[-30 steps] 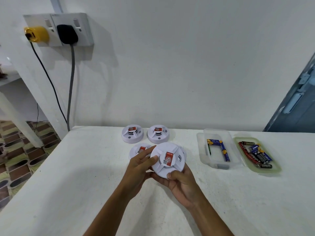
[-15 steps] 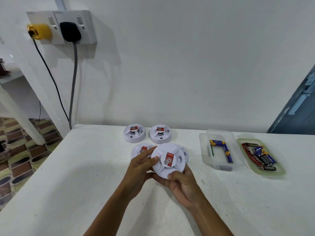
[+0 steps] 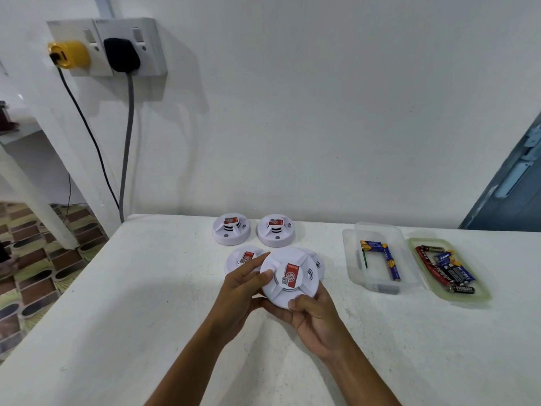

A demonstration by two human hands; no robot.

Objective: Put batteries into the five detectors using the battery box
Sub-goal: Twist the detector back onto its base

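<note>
White detector (image 3: 288, 278) sits lifted over the counter (image 3: 117, 303), left hand (image 3: 241, 288) and right hand (image 3: 314, 316) both gripping its rim. It hides most of another detector (image 3: 317, 260) behind it. Battery box (image 3: 377, 256) lies open, well right.

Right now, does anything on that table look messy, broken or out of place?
Nothing looks broken or spilled. The batteries in the green-rimmed lid lie in a loose jumble, while the clear battery box holds only a few. Both hands hold one detector in front of the four other detectors, partly hiding two.
</note>
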